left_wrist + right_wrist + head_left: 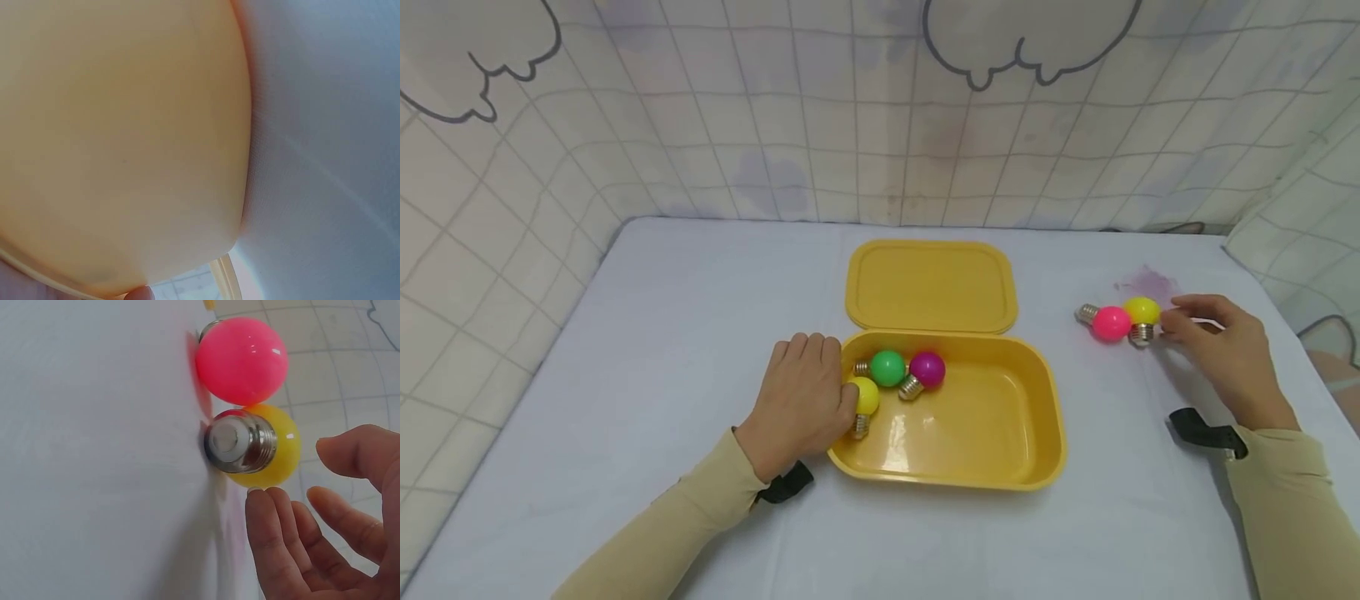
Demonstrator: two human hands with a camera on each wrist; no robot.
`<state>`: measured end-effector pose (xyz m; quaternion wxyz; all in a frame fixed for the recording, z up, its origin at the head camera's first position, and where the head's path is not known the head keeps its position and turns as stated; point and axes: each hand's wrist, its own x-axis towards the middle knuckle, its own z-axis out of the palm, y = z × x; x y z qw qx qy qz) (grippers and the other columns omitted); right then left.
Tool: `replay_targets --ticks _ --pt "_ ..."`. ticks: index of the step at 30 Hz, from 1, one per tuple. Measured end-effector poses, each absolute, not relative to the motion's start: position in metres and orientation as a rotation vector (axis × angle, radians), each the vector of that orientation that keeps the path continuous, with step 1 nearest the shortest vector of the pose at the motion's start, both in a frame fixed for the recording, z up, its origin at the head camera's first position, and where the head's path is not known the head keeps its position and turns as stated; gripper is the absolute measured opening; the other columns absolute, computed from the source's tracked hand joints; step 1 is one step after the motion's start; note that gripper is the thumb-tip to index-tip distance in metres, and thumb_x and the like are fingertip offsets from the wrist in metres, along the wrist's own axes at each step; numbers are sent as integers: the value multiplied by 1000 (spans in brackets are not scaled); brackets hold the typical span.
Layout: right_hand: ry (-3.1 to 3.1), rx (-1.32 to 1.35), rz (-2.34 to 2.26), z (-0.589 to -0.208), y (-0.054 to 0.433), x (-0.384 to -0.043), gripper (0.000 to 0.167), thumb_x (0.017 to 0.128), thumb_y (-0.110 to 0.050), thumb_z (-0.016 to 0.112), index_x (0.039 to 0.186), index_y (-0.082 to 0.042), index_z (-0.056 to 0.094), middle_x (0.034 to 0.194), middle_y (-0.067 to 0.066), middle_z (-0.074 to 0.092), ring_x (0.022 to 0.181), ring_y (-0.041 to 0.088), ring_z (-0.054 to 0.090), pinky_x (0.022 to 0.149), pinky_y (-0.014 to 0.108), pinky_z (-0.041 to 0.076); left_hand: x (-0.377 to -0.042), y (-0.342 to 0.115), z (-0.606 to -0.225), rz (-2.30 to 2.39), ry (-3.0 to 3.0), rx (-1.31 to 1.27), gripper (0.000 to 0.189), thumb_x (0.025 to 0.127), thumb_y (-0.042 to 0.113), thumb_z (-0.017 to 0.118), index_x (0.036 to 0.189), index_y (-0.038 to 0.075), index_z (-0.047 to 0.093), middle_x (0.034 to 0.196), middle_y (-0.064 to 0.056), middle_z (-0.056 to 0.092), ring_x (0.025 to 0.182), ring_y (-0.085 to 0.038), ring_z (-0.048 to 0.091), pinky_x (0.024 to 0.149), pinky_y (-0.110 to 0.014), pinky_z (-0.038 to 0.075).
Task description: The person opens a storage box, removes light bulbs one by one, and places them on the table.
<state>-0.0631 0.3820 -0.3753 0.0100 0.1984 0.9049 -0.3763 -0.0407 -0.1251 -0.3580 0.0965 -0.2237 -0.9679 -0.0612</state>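
Observation:
My left hand (801, 392) grips the left rim of a yellow plastic box (977, 425), whose outer wall (125, 144) fills most of the left wrist view. Inside the box, close by that hand, lie a yellow bulb (867, 396), a green bulb (888, 368) and a purple bulb (927, 369). At the right of the table, my right hand (1225, 350) is beside another yellow bulb (1142, 311), thumb and fingers spread apart. In the right wrist view, its fingertips (259, 497) are right at this bulb's edge. A pink bulb (242, 360) lies against that yellow one.
A flat yellow lid (931, 286) lies just behind the box. White cloth (700, 292) with a faint purple stain at the back right covers the table. Behind it hangs a curtain (820, 117) with a grid pattern and cloud outlines.

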Motion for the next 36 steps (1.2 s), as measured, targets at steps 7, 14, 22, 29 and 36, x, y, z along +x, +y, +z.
replay_targets --ticks 7,14,22,29,36 --pt "2837 703 -1336 -355 381 -58 53 98 -56 57 143 -27 54 105 -28 56 85 -16 64 86 9 49 -43 -117 -355 -210 -2912 -659 18 89 22 50 82 7 43 75 -5 40 76 -24 36 73 -35 27" --pt "2971 621 -1359 -331 361 -54 39 99 -47 61 133 -28 61 105 -28 56 83 -14 63 81 4 47 -44 -109 -355 -222 -2898 -671 19 89 23 49 82 6 43 76 -6 40 76 -25 36 73 -35 27" --pt "3151 315 -1038 -314 326 -57 48 100 -47 59 135 -14 60 118 -8 63 89 -19 49 75 -4 36 -47 -105 -358 -203 -2862 -680 19 89 23 48 80 7 42 74 -5 40 74 -24 36 71 -35 27" --pt "3234 -233 -1040 -309 289 -61 32 93 -17 76 120 -4 67 114 16 69 88 -22 49 78 -8 37 -50 -102 -357 -191 -2895 -663 20 90 24 48 81 7 43 75 -6 40 76 -25 37 73 -35 28" --pt "3195 -783 -998 -305 260 -59 34 78 0 84 109 -6 71 100 5 72 85 -3 65 81 -1 46 -49 -101 -360 -213 -2899 -663 21 89 25 48 80 7 42 75 -5 40 74 -24 36 71 -34 27"
